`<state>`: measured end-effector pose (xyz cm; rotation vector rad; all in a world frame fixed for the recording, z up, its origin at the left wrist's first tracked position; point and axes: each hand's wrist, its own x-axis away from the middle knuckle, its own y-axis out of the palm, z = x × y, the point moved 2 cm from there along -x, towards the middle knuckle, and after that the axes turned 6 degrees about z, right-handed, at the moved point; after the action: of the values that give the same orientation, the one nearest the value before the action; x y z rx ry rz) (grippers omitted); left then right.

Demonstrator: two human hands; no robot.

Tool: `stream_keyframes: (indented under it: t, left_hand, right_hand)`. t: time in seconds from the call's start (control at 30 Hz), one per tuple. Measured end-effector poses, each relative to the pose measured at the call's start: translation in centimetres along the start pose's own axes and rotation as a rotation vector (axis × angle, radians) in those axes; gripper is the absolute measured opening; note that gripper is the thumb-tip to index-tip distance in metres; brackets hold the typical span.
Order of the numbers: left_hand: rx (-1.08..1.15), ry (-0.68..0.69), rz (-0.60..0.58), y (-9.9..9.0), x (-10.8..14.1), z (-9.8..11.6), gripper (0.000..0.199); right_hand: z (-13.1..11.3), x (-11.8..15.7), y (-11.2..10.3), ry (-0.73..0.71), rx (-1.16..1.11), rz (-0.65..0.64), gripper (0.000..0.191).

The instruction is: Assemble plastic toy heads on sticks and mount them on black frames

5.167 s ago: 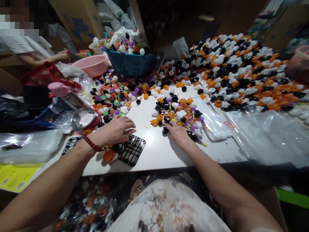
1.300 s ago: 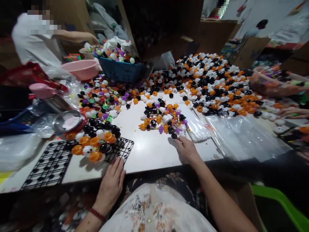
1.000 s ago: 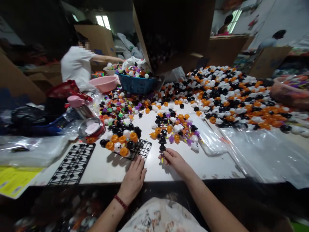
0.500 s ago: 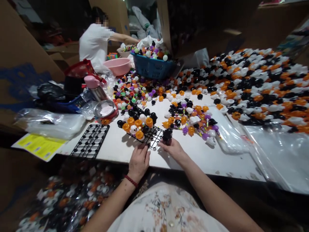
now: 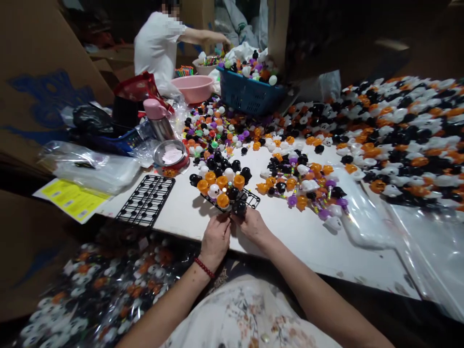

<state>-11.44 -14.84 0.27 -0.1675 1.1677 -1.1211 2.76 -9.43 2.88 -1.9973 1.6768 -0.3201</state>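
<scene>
A black plastic grid rack [image 5: 251, 197] holds a cluster of small pumpkin, skull and black figure toppers [image 5: 213, 192] standing in its left and far part. My left hand [image 5: 215, 239] is closed at the near edge of this rack, its fingertips partly hidden. Between the fingers of my right hand [image 5: 253, 226] is a black figure topper [image 5: 239, 208], held upright at the rack's near side. The fingertips of both hands meet just below it, and its lower end is hidden. To the right lies a loose pile of candy-filled tubes with Halloween toppers [image 5: 300, 186].
A second black grid rack [image 5: 145, 200] lies left, beside yellow printed sheets [image 5: 68, 198] and clear plastic bags [image 5: 94, 171]. A steel bowl [image 5: 170, 153], pink-topped flask [image 5: 159, 121], blue basket [image 5: 250, 94] and pink basin [image 5: 194, 88] stand behind. Toppers [image 5: 402, 130] heap right. A co-worker [image 5: 157, 48] reaches at back.
My right hand has moved left with the black topper, from the rack's right side to its near edge beside my left hand. The whole view has shifted slightly.
</scene>
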Motion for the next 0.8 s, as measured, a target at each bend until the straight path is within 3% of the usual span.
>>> stream_keyframes:
  t: [0.27, 0.47, 0.8]
  left_hand:
    - [-0.017, 0.001, -0.035, 0.3, 0.7, -0.4, 0.030]
    - [-0.002, -0.013, -0.025, 0.4, 0.4, -0.8, 0.024]
    - [0.037, -0.241, -0.129, -0.5, -0.8, -0.4, 0.026]
  right_hand:
    - [0.5, -0.1, 0.5, -0.072, 0.102, -0.032, 0.017]
    - [0.7, -0.5, 0.6, -0.036, -0.055, -0.035, 0.013]
    - [0.8, 0.0, 0.5, -0.127, -0.021, 0.004, 0.009]
